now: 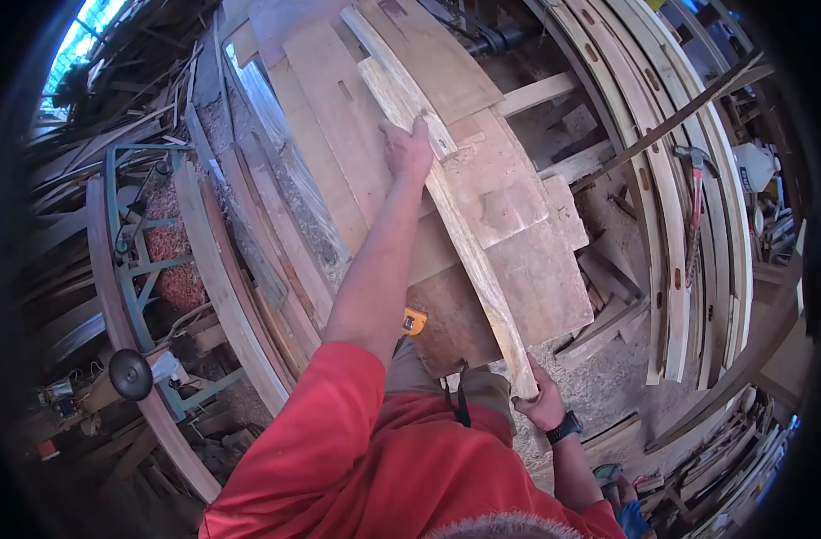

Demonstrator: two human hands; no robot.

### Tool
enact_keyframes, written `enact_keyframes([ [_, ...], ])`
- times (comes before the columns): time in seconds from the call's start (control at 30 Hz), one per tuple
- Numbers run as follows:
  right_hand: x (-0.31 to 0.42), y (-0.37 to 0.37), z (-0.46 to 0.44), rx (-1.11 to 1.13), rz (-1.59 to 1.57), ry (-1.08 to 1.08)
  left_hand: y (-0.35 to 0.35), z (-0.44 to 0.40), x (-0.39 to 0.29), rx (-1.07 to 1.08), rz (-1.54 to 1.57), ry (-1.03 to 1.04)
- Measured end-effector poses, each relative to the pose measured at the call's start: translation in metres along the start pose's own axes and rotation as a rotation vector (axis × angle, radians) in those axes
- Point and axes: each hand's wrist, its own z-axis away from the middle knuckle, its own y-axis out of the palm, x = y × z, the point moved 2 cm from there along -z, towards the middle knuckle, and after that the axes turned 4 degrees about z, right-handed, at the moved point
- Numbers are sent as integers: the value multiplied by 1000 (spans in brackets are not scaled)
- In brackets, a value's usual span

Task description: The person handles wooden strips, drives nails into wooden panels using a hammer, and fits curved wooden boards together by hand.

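A long pale wooden strip (473, 251) runs lengthwise over the board-covered worktable. Its near end is held in my right hand (543, 404), fingers closed around it, with a dark watch on the wrist. Farther up, my left hand (408, 151) is closed on the same strip, thumb on top. A shorter wooden piece (397, 67) lies alongside the strip's far part, close to my left thumb. Flat brown boards (536, 287) lie beneath both pieces. A yellow tape measure (414, 321) sits by my waist at the table's near edge.
Long slotted timbers (657, 216) stand to the right, with a red-handled hammer (695, 193) on them. On the left are a green metal frame (136, 278), a dark round disc (130, 374) and planks (217, 278). Sawdust and scrap cover the ground.
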Motion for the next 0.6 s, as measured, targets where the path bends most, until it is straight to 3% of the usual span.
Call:
enact_keyframes([
  [0.23,7,3,-6,15,-146,86,1,-8,-1,17,21,-14],
  [0.6,14,3,-17,10,-52,22,-2,-18,-6,26,43,-13],
])
